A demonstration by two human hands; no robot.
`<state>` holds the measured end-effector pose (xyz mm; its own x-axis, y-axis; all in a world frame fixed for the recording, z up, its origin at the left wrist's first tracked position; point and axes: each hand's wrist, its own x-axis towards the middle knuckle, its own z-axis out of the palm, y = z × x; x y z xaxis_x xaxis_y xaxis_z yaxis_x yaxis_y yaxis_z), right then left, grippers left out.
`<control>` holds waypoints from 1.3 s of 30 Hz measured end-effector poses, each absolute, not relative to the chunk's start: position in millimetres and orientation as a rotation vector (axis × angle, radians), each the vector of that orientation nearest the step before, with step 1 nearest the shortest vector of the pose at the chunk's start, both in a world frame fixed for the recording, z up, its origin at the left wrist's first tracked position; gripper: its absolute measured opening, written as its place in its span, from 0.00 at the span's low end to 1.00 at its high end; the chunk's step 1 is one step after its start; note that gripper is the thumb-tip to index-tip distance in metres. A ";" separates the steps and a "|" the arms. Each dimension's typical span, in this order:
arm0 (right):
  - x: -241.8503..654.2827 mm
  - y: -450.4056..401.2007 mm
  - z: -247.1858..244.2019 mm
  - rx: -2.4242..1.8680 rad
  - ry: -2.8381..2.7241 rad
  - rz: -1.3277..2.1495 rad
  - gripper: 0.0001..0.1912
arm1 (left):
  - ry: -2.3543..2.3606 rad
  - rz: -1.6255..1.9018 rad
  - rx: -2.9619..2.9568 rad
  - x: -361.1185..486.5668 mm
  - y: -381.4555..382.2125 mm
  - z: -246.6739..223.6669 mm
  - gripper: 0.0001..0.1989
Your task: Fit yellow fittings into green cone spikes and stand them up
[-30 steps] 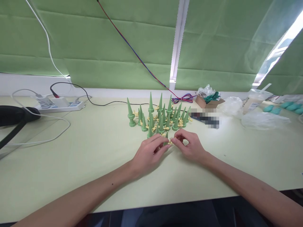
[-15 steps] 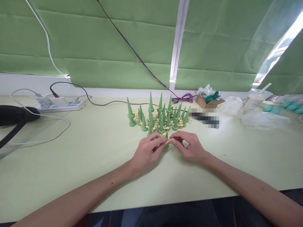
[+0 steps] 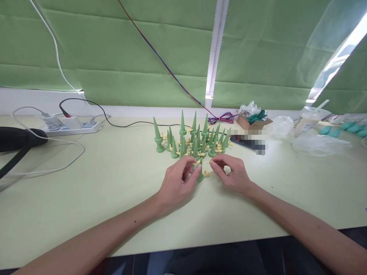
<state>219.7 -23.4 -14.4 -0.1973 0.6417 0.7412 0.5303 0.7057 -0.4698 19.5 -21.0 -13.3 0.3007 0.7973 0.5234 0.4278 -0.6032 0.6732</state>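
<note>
Several green cones (image 3: 182,128) with small yellow pieces stand grouped on the pale table. Nearest to me is one green cone (image 3: 200,175), upright, with a yellow piece (image 3: 206,173) sticking out at its lower right. My left hand (image 3: 180,179) is at this cone's left side, thumb and index finger apart, the thumb beside the cone. To the right, my right hand (image 3: 231,173) has thumb and index finger pinched on a tiny pale yellow bit, just off the cone.
A power strip (image 3: 71,129) with plugs and cables lies at the left. Behind the cones are a coiled red and blue wire (image 3: 222,118) and a cardboard box (image 3: 254,124). A dark phone-like object (image 3: 243,142), plastic bags and a cup (image 3: 308,120) are to the right.
Both hands have moved apart from the near cone's yellow piece, which now shows. My left thumb and index finger have opened; my right hand has drawn slightly up and right.
</note>
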 end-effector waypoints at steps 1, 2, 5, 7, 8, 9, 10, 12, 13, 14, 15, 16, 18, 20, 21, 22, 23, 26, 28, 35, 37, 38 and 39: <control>219.6 -23.3 -14.5 -0.916 -1.855 0.128 0.05 | 1.118 1.169 2.142 19.4 -20.7 -14.2 0.08; 219.5 -23.2 -14.7 -0.918 -1.855 0.125 0.05 | 1.134 1.108 2.133 19.3 -20.2 -14.7 0.10; 219.1 -22.6 -15.1 -0.926 -1.855 0.116 0.05 | 1.161 0.942 2.199 19.6 -19.0 -14.1 0.11; 218.8 -22.1 -15.2 -0.929 -1.855 0.115 0.05 | 1.157 0.847 2.271 20.1 -18.2 -12.5 0.07; 218.8 -21.9 -15.3 -0.932 -1.858 0.119 0.05 | 1.154 0.817 2.295 20.4 -17.8 -11.8 0.07; 218.8 -21.7 -15.5 -0.936 -1.862 0.125 0.05 | 1.150 0.800 2.307 20.7 -17.4 -11.2 0.09; 218.9 -21.6 -15.7 -0.940 -1.865 0.135 0.05 | 1.146 0.797 2.312 21.0 -17.0 -10.8 0.11; 219.1 -21.3 -16.1 -0.949 -1.868 0.166 0.04 | 1.150 0.824 2.302 21.5 -16.2 -10.6 0.15; 219.2 -21.2 -16.3 -0.950 -1.868 0.183 0.03 | 1.157 0.847 2.288 21.5 -16.0 -10.7 0.16; 219.3 -21.2 -16.3 -0.947 -1.866 0.196 0.03 | 1.167 0.872 2.267 21.5 -15.8 -10.9 0.16; 219.4 -21.2 -16.2 -0.942 -1.866 0.203 0.03 | 1.177 0.899 2.238 21.3 -15.8 -11.1 0.16; 219.4 -21.2 -15.9 -0.940 -1.868 0.205 0.03 | 1.189 0.926 2.204 21.1 -15.8 -11.2 0.15; 219.3 -21.4 -15.1 -0.942 -1.874 0.200 0.04 | 1.203 0.983 2.128 20.7 -15.8 -11.2 0.13; 219.1 -21.6 -14.2 -0.945 -1.880 0.195 0.04 | 1.201 1.046 2.067 20.4 -15.9 -10.5 0.13; 219.0 -21.7 -14.0 -0.946 -1.882 0.192 0.05 | 1.197 1.072 2.045 20.3 -15.9 -10.0 0.13; 219.0 -21.7 -13.8 -0.945 -1.884 0.189 0.05 | 1.191 1.093 2.030 20.4 -15.9 -9.3 0.14; 219.0 -21.7 -13.8 -0.944 -1.885 0.186 0.05 | 1.185 1.108 2.021 20.5 -15.9 -8.7 0.14; 219.3 -21.4 -14.6 -0.949 -1.878 0.184 0.05 | 1.179 1.109 2.011 20.9 -16.2 -7.4 0.16; 219.6 -21.0 -15.4 -0.955 -1.869 0.183 0.04 | 1.179 1.095 2.003 21.3 -16.6 -7.2 0.16; 219.8 -20.6 -14.5 -0.974 -1.883 0.237 0.06 | 1.146 1.084 1.986 21.2 -17.9 -7.1 0.15; 219.6 -21.0 -13.8 -0.966 -1.912 0.265 0.07 | 1.134 1.072 1.987 20.8 -18.5 -7.3 0.14; 219.5 -21.1 -13.7 -0.960 -1.928 0.280 0.07 | 1.130 1.069 1.992 20.7 -18.7 -7.6 0.14; 219.4 -21.0 -13.8 -0.953 -1.944 0.293 0.07 | 1.127 1.068 2.000 20.6 -18.8 -8.1 0.13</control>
